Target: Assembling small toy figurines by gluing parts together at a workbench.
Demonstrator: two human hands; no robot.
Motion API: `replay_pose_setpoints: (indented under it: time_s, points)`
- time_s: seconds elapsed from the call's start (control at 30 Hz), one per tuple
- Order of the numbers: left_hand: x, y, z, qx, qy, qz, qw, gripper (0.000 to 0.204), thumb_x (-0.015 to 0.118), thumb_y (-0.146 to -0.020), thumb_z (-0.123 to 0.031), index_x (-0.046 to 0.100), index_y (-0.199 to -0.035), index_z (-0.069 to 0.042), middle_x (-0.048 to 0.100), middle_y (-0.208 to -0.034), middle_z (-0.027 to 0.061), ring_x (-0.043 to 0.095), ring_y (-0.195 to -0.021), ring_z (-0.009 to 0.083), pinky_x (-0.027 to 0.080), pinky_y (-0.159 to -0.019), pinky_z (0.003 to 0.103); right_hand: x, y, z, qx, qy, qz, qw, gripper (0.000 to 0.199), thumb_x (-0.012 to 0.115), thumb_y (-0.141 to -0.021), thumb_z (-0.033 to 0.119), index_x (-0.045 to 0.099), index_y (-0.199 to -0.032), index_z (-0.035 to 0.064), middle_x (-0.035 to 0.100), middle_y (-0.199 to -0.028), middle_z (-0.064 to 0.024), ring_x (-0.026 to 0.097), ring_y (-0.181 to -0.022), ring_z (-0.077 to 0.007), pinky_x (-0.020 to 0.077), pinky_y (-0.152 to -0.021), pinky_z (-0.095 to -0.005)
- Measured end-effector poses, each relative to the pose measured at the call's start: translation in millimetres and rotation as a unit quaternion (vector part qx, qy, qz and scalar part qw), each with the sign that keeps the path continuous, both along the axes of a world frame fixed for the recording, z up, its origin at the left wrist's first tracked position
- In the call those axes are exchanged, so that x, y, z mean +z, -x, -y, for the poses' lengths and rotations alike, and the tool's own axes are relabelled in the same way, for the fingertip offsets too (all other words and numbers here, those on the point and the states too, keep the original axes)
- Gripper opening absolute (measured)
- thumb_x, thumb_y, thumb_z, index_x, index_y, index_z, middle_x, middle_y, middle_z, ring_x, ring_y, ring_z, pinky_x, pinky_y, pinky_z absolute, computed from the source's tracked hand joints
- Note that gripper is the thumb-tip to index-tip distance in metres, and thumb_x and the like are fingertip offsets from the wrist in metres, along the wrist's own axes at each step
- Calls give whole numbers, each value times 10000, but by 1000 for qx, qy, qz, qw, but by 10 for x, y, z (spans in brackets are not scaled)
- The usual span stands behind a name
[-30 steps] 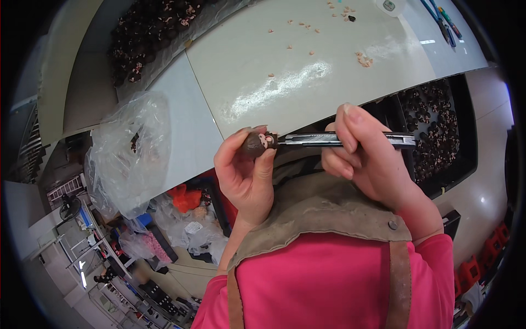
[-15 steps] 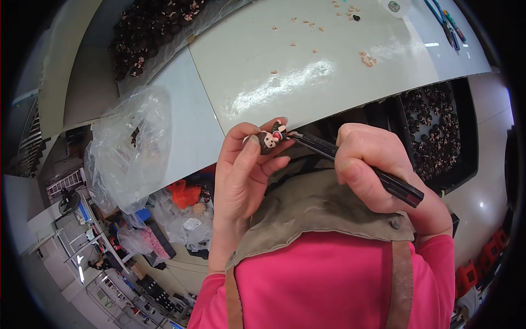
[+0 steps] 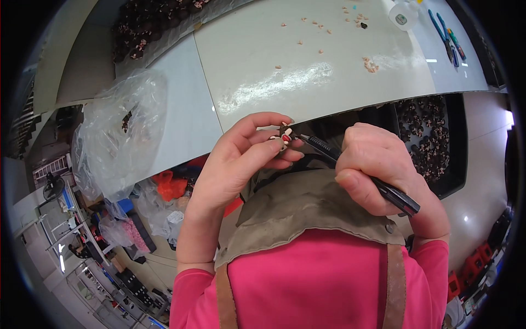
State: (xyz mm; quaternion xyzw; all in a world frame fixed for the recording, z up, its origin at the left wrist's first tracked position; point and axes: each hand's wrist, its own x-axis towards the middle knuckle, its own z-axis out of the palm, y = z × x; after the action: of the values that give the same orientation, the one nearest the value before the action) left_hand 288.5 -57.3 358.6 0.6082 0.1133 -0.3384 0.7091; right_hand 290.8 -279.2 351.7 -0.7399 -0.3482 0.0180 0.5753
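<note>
My left hand (image 3: 235,162) pinches a small dark-brown and pale figurine (image 3: 286,137) with a red spot, just off the table's near edge. The thumb and fingers cover much of it, and its face cannot be seen. In my right hand (image 3: 375,159), the fingers wrap round a slim black craft knife (image 3: 322,147). Its tip points left at the figurine and sits close beside it; whether the two touch is hard to tell. The knife's rear end sticks out below the fist.
Pale shavings (image 3: 370,64) lie on the white table (image 3: 246,60), with pliers (image 3: 442,35) and a white bottle (image 3: 402,16) farther right. Many similar figurines fill a black tray (image 3: 457,142) under the table's right side and a heap (image 3: 156,24) at the far left. Clear plastic bags (image 3: 123,137) hang at the left edge.
My left hand has turned the figurine, so its face, visible before, is now covered by my thumb. The knife stays beside it in my right hand. The whole view has shifted slightly.
</note>
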Motion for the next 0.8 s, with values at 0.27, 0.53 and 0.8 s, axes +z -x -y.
replay_pose_setpoints:
  time_s: [0.27, 0.53, 0.8]
  points:
    - [-25, 23, 63, 40, 2, 2, 999, 286, 516, -890, -123, 476, -1149, -10, 642, -950, 139, 650, -854, 193, 525, -759, 272, 49, -2, 11, -2, 60, 30, 998, 183, 638, -750, 98, 490, -646, 74, 421, -568, -62, 448, -512, -240, 337, -487, -326]
    - [-31, 29, 131, 92, 15, 8, 996, 285, 523, -885, -125, 475, -1138, -4, 633, -932, 125, 648, -865, 195, 536, -774, 284, 51, -4, -48, -17, 56, 8, 998, 172, 586, -759, 100, 470, -642, 52, 398, -576, -75, 413, -508, -256, 326, -486, -341]
    - [-52, 23, 180, 136, 11, 23, 990, 276, 526, -881, -104, 479, -1134, -5, 627, -930, 121, 647, -856, 198, 542, -771, 287, -20, 57, -114, -61, 14, -53, 997, 200, 516, -824, 136, 460, -659, 39, 400, -589, -79, 394, -511, -246, 321, -485, -330]
